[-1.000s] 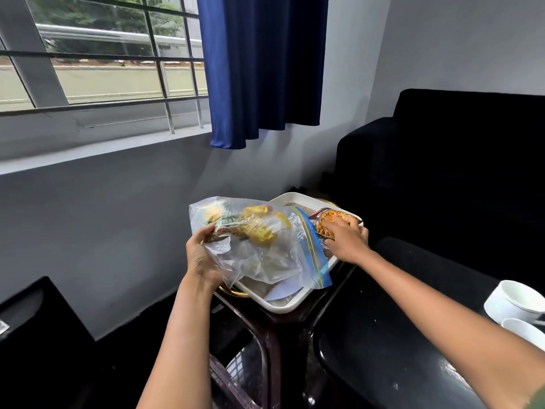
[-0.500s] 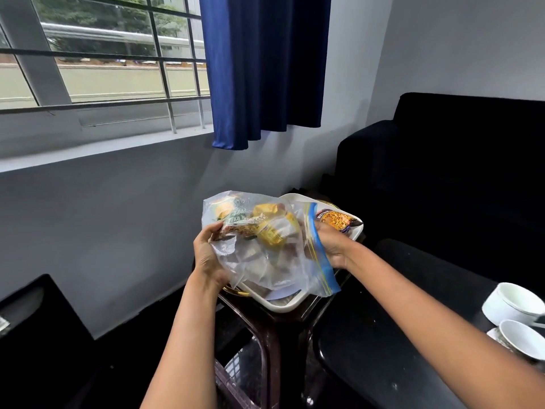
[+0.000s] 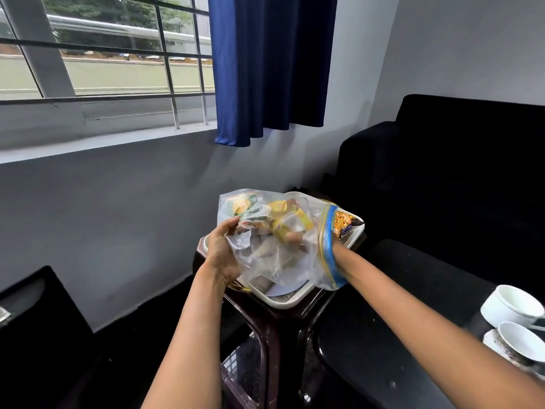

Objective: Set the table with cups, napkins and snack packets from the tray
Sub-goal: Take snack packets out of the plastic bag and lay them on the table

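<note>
A clear zip bag (image 3: pixel 283 261) with a blue seal strip, full of yellow and green snack packets (image 3: pixel 287 216), hangs just above the white tray (image 3: pixel 295 299). My left hand (image 3: pixel 221 252) grips the bag's closed left end. My right hand (image 3: pixel 298 239) is pushed in through the bag's mouth, fingers showing through the plastic among the packets; whether they hold one I cannot tell. An orange snack packet (image 3: pixel 342 224) lies in the tray's far corner. White napkins (image 3: pixel 280 289) show under the bag. Two white cups (image 3: pixel 511 305) stand on the black table at the right.
The tray rests on a dark brown plastic stool (image 3: pixel 277 329) by the grey wall. A black table (image 3: pixel 383 335) lies to the right, a black sofa (image 3: pixel 457 172) behind it. Another dark surface (image 3: pixel 35 320) sits at the lower left.
My right hand left the orange packet in the tray, moved to the bag's mouth and went inside it. My left hand kept its hold on the bag.
</note>
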